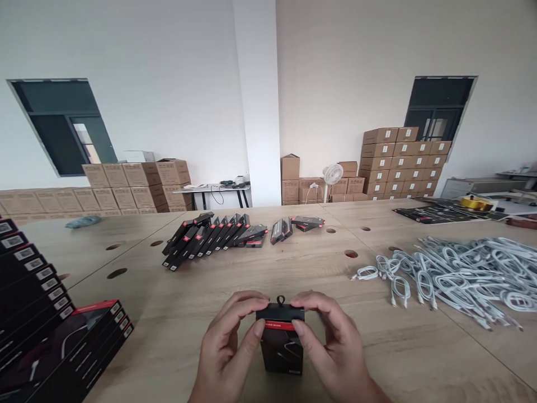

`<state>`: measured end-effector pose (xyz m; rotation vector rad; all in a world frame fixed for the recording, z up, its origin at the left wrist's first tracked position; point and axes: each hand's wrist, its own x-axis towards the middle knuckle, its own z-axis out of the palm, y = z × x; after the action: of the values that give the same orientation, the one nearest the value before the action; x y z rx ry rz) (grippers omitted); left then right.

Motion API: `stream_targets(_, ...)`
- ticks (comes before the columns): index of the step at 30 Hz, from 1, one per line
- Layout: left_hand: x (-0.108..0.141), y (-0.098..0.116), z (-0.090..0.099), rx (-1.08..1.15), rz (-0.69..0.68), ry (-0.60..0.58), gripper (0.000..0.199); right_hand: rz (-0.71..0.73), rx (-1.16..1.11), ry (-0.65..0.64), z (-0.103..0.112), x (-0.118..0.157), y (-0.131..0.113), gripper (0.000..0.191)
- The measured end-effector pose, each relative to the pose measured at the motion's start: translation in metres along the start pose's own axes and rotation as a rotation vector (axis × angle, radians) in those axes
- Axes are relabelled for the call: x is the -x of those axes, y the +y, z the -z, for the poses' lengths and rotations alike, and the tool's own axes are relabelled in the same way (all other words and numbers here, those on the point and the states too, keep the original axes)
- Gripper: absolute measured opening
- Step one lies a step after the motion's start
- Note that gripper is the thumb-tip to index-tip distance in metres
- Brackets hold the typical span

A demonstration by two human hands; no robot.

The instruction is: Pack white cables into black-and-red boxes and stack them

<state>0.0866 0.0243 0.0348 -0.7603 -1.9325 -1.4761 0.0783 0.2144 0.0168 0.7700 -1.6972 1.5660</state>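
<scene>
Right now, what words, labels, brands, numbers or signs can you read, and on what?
Held box, red band: perhaps "MOD"; rest too blurred.
Left stack: white code labels, too small.
Black boxes mid-table: red and white marks, too small.
Cartons: markings too small.
Nothing else readable.

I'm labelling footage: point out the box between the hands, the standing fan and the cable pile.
Black box (282, 356): head view, front face.
White fan (333, 174): head view, round head.
Cable pile (464, 282): head view, heap's middle.
</scene>
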Motion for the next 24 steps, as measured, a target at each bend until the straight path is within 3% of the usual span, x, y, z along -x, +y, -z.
stream_targets(5,-0.007,0.006,0.004,-0.014,-0.005,-0.052,0.019,-0.083,-0.088,-0.121,0.004,-0.007,-0.006,0.023)
stream_targets(17,-0.004,0.003,0.011,-0.004,0.106,-0.165,0.02,-0.236,-0.244,-0.218,0.014,-0.016,-0.007,0.014)
stream_targets(24,-0.003,0.004,0.008,0.044,0.141,-0.161,0.021,-0.311,-0.293,-0.239,0.017,-0.023,-0.01,0.013)
